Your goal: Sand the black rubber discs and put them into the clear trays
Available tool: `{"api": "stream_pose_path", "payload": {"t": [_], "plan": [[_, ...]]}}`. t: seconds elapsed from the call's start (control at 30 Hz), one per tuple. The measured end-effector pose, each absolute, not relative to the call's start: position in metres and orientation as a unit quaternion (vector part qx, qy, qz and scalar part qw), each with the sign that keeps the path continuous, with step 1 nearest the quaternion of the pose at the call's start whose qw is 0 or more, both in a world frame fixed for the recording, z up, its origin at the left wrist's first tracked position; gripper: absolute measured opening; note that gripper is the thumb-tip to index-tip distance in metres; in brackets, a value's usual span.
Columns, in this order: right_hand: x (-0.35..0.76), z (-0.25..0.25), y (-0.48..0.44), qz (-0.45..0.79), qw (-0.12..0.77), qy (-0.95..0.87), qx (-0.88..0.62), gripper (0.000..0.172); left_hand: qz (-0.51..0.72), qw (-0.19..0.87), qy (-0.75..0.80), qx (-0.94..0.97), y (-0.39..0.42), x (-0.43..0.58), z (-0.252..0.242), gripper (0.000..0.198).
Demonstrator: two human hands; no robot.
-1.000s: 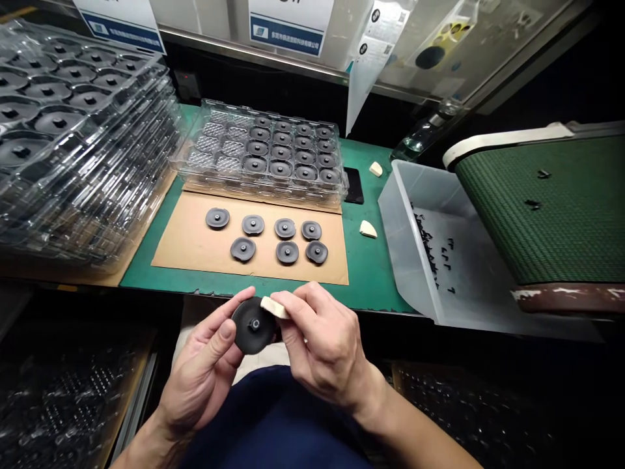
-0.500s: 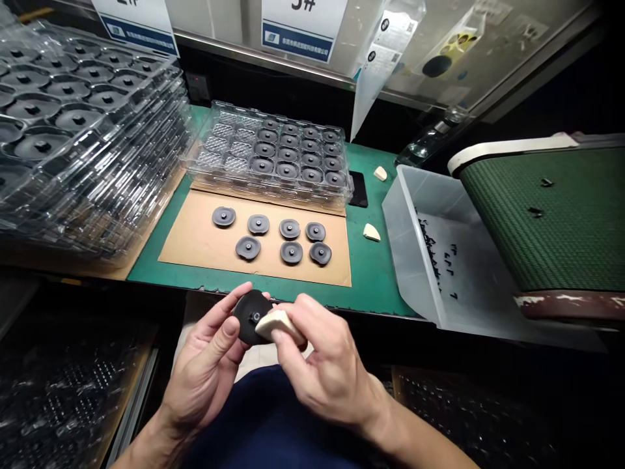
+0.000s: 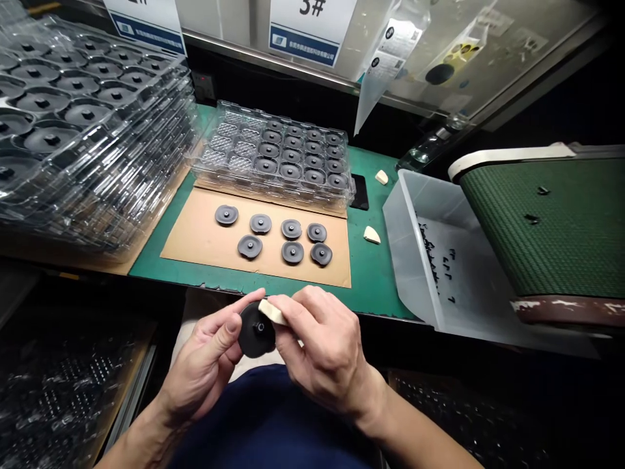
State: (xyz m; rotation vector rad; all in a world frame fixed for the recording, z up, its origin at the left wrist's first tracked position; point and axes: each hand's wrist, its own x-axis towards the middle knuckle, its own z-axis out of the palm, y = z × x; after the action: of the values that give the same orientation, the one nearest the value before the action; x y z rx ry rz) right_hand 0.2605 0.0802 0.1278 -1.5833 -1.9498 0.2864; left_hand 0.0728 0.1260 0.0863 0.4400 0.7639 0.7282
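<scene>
Between thumb and fingers, my left hand [image 3: 208,355] grips a round black plastic part [image 3: 254,335] by its left edge, its hub facing me. My right hand [image 3: 327,345] pinches a cream-coloured sponge wedge [image 3: 272,312], which lies against the part's upper right rim. Several similar dark discs [image 3: 250,247] rest in two rows on a cardboard sheet [image 3: 205,251] beyond my hands. Behind them a clear blister tray [image 3: 288,153] holds more discs in its right columns; its left pockets show only a crosshatched pattern.
Tall stacked clear trays [image 3: 107,156] with discs fill the left. Two more sponge wedges, one nearer [image 3: 372,234] and one farther [image 3: 381,176], lie on the green mat [image 3: 364,280], near a black phone-like slab [image 3: 360,192]. A translucent bin [image 3: 415,273] stands beside a green conveyor belt [image 3: 551,228].
The sponge wedge has shifted from near the part's hub up to its upper right rim. The held part has tilted more towards me and moved slightly right.
</scene>
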Motion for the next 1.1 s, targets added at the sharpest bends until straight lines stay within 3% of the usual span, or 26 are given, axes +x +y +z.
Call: {"api": "stream_pose_path", "payload": {"t": [0.17,0.37,0.57,0.77,0.83,0.93,1.0,1.1], "plan": [[0.255,0.128,0.076,0.201,0.320,-0.701,-0.605,0.016,0.407,0.800,0.402,0.178,0.127,0.075,0.090,0.036],[0.261,0.131,0.080,0.110,0.292,-0.780,-0.542,0.023,0.313,0.854,0.358,0.211,0.126,0.071,0.086,0.037],[0.251,0.128,0.079,0.215,0.356,-0.700,-0.581,0.012,0.431,0.794,0.378,0.201,0.126,0.071,0.091,0.038],[0.257,0.129,0.082,0.120,0.296,-0.791,-0.522,0.024,0.279,0.859,0.358,0.236,0.129,0.061,0.087,0.042],[0.256,0.129,0.083,0.107,0.299,-0.799,-0.510,0.023,0.296,0.864,0.347,0.215,0.129,0.062,0.087,0.039],[0.247,0.128,0.083,0.197,0.342,-0.707,-0.587,0.012,0.402,0.819,0.362,0.189,0.129,0.065,0.089,0.036],[0.240,0.125,0.082,0.277,0.351,-0.655,-0.609,0.014,0.446,0.792,0.372,0.186,0.128,0.065,0.091,0.037],[0.238,0.123,0.081,0.260,0.345,-0.659,-0.615,0.017,0.408,0.807,0.376,0.201,0.129,0.061,0.090,0.039]]}}
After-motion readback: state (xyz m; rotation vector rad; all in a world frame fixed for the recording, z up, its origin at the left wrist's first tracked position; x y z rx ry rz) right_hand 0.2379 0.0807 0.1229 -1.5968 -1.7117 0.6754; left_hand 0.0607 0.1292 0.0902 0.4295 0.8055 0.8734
